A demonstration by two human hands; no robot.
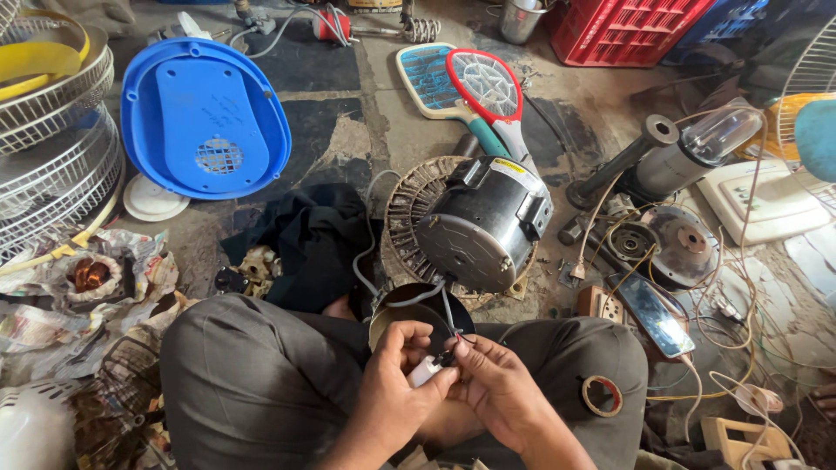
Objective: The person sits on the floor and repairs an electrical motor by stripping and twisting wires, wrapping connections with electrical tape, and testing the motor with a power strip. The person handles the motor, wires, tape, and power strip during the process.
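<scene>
I see the blue plastic fan base [205,117] lying flat on the floor at upper left, beside a stack of wire fan guards [52,165] at the left edge. A red crate [631,30] sits at the top right. In the middle stands the grey fan motor [483,224], tilted on a round ribbed plate [409,209], with a black cloth [313,244] just to its left. Behind it lie two racket-shaped insect swatters [466,87], one blue, one red-rimmed, overlapping.

Grey leads [414,296] run down from the motor to my lap, where I sit cross-legged in grey trousers [252,374]. A roll of tape [602,395] rests on my right knee.

My left hand [396,379] pinches a small white cylindrical capacitor [424,372] between thumb and fingers. My right hand [501,383] is closed on the thin wire ends [453,348] right at the capacitor's tip, fingertips of both hands nearly touching. The capacitor sits low in the centre, directly below the motor.
</scene>
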